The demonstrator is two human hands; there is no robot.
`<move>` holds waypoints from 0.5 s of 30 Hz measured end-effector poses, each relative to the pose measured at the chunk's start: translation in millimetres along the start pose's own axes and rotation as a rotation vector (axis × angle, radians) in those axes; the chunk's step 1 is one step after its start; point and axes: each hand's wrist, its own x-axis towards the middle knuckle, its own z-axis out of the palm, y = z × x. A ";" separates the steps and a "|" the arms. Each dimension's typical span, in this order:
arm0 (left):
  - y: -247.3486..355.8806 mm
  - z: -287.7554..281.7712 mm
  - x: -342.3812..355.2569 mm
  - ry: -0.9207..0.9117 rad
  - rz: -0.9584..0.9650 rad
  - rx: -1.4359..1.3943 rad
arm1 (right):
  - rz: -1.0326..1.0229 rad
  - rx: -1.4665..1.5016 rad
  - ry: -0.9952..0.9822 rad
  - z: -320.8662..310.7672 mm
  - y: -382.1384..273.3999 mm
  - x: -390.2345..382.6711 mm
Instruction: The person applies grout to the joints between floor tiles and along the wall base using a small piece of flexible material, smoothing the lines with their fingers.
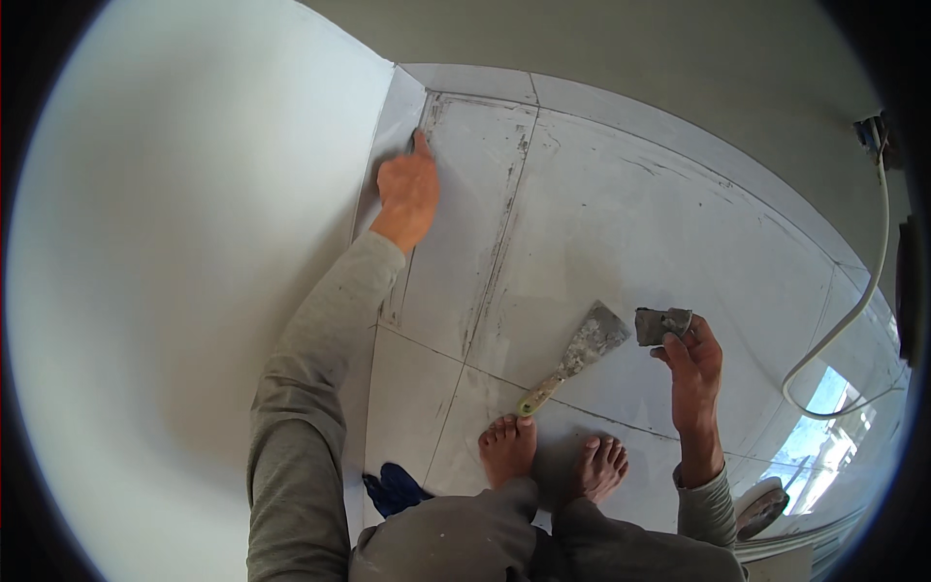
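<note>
My left hand (407, 189) reaches to the far left corner. Its index finger is stretched out onto the joint between the floor tile (475, 184) and the skirting tile (398, 112); the other fingers are folded, and I see nothing held. On the right, my right hand (693, 369) holds up a small, flat, dark grey piece (659, 326) with smears on it, pinched between thumb and fingers. Beside it on the floor lies a putty knife (587, 349), its broad blade crusted with grey residue. Dark grout smears run along several tile joints.
My bare feet (509, 451) stand near the putty knife's handle. A dark blue item (393, 488) lies by the left wall (194, 242). At the right, a pale cable (824, 349) hangs down to the floor, and a round object (761, 509) sits near my right sleeve.
</note>
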 end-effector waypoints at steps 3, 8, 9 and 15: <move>-10.7 15.1 -38.4 -0.007 0.033 0.037 | 0.023 0.032 -0.007 -0.7 -0.7 -2.3; -19.9 35.1 -108.7 -0.049 0.004 -0.061 | 0.012 0.021 -0.023 7.0 -3.7 -2.9; -22.9 41.4 -123.4 -0.051 -0.005 -0.057 | 0.009 0.026 -0.026 9.5 -3.7 -3.0; -25.1 46.0 -171.4 -0.174 -0.062 -0.190 | -0.011 0.029 -0.038 7.2 -3.1 -5.9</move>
